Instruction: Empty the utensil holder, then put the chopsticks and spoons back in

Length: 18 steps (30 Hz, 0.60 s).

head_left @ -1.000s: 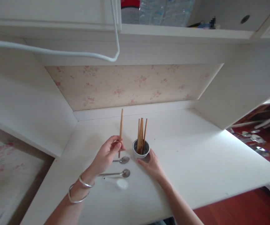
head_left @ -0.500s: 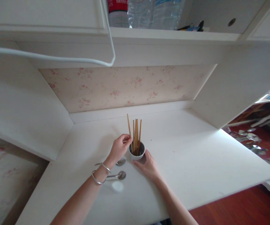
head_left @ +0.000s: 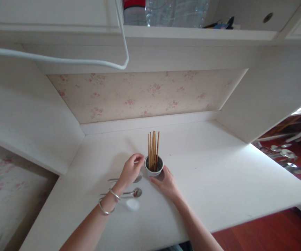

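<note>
A small white cup stands upright on the white tabletop with several wooden chopsticks in it. My right hand grips the cup at its near right side, thumb in front and fingers around the side. Close to the left rim is my left hand, its fingers loosely curled with nothing visible in them. Beneath and beside my left wrist lie two metal spoons: the far spoon is partly covered by the hand, and the near spoon passes under the wrist. A small white translucent round object lies nearer to me.
White side panels flank the tabletop, with floral wallpaper behind. Overhead, a shelf holds plastic bottles, and a white cable hangs at upper left. Metal utensils lie beyond the right edge, over a red floor.
My left hand has let go of the chopstick at the left, which no longer leans apart from the others. That hand has drawn slightly away; my right hand stays on the cup.
</note>
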Available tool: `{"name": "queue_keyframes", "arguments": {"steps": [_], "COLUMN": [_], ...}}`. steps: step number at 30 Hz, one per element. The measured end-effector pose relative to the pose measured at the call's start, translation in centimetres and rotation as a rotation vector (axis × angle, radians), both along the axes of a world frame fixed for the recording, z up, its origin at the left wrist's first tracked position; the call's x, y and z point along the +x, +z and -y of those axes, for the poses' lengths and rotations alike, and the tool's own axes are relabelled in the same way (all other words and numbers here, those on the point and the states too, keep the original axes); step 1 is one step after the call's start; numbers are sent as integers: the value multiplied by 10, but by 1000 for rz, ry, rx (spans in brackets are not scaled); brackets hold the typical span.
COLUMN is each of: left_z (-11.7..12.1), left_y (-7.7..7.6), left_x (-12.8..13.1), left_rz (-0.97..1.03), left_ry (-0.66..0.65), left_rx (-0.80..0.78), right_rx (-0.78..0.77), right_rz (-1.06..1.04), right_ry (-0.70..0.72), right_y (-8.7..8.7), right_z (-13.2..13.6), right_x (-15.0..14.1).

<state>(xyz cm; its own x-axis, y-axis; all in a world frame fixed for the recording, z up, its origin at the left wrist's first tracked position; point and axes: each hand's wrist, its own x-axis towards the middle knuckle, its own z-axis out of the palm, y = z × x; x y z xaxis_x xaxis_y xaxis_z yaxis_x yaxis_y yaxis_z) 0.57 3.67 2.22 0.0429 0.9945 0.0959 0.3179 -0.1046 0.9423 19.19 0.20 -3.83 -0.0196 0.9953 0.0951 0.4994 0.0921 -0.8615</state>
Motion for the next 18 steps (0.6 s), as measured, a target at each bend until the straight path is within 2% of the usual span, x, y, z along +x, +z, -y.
{"name": "queue_keyframes", "arguments": {"steps": [7, 11, 14, 18], "left_z": [51, 77, 84, 76], "left_y": [-14, -26, -36, -45], "left_x": [-42, -67, -84, -97], "left_rz": [-44, -198, -416, -684], "left_ry": [118, 148, 147, 108], "left_rx": [-76, -11, 134, 247], "right_rx": [2, 19, 27, 20], "right_rz": [-1, -22, -36, -60], "right_ry": [15, 38, 41, 45], "right_y": [-3, -4, -2, 2], "right_z": [-3, -5, -4, -4], "right_x": [2, 3, 3, 1]}}
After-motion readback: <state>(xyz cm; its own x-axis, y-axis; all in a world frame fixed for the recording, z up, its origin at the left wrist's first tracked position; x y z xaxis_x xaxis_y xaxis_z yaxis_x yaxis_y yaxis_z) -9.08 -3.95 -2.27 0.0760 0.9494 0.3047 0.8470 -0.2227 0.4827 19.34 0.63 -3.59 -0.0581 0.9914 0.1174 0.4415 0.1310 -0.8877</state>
